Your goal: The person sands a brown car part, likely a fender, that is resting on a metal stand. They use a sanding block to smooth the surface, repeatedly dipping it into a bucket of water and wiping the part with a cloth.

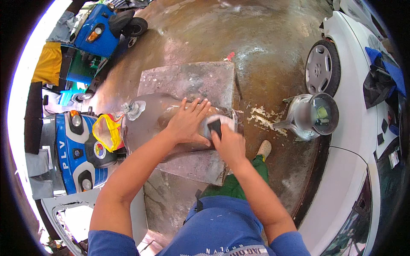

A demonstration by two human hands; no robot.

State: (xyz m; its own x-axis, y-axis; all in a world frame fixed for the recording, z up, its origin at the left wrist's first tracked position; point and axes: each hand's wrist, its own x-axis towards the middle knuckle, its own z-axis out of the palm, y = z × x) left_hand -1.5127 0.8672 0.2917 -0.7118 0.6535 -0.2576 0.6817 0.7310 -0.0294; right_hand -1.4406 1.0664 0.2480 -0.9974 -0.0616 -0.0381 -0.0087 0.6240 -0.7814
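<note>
A smooth grey-brown curved panel (149, 115) lies across a worn, paint-stained bench (188, 79). My left hand (188, 121) rests flat on the panel, its fingers spread. Close to its thumb, my right hand (230, 147) is closed round a small dark block (215, 127) and presses it to the panel's right part. A whitish patch (226, 121) shows beside the block. My right fingers are slightly blurred, and part of the block is hidden under them. At the panel's left end sits a crumpled clear plastic piece (136, 109).
Left of the bench are a yellow plastic bag (112, 133) and blue vehicles (70, 149). On the right, a metal stool (297, 117) carries a round container (326, 121) beside a white car (346, 162). Pale flakes (267, 119) litter the wet-looking floor near my foot (265, 148).
</note>
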